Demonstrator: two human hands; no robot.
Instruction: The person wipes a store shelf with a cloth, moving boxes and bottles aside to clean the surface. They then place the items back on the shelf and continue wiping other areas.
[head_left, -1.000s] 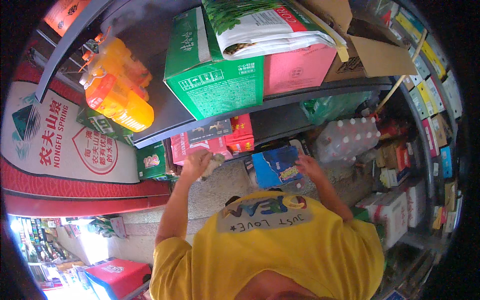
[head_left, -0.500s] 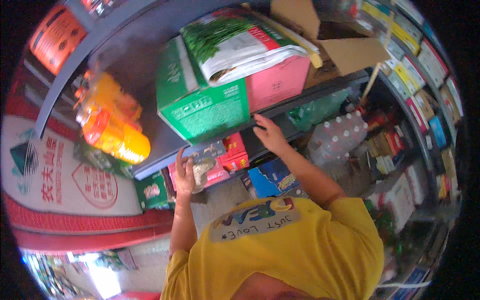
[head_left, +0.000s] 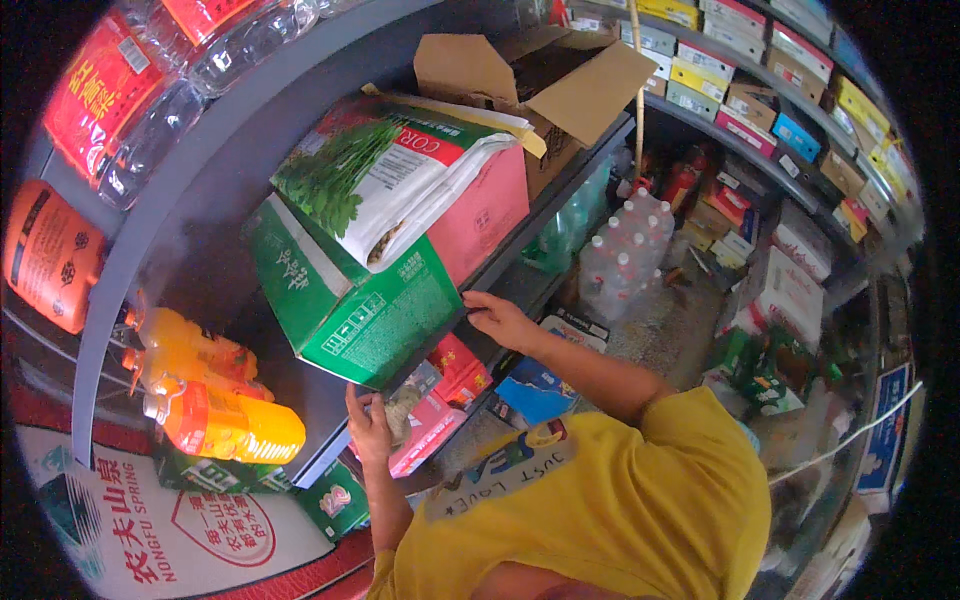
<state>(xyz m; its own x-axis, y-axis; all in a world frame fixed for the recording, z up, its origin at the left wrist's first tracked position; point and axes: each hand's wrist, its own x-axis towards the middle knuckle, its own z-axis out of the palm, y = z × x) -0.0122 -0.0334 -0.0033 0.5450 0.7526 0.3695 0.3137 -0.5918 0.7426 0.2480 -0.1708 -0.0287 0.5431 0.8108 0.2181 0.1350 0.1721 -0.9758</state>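
A green cardboard carton (head_left: 390, 315) stands at the shelf's front edge, its near corner tilted toward me. My left hand (head_left: 369, 428) is just below that corner, index finger raised and thumb apart, holding nothing. At the carton's right lower edge, my right hand (head_left: 500, 320) has its fingers bent together against the cardboard; its fingertips are partly hidden. A folded printed sack (head_left: 385, 175) with leafy greens pictured on it lies over the carton and a pink box (head_left: 487, 215) beside it.
Orange drink bottles (head_left: 225, 420) stand left on the shelf (head_left: 325, 435). Behind the pink box is an open brown carton (head_left: 590, 90). Below, there are red gift boxes (head_left: 455, 375), a torn blue box (head_left: 535, 392) and shrink-wrapped bottles (head_left: 630, 250). Shoeboxes (head_left: 750, 100) line the far right shelves.
My right hand has come in against the green carton's right edge, its fingers closing up. My left hand has come close under the near corner. The view has shifted, bringing the shelf lower.
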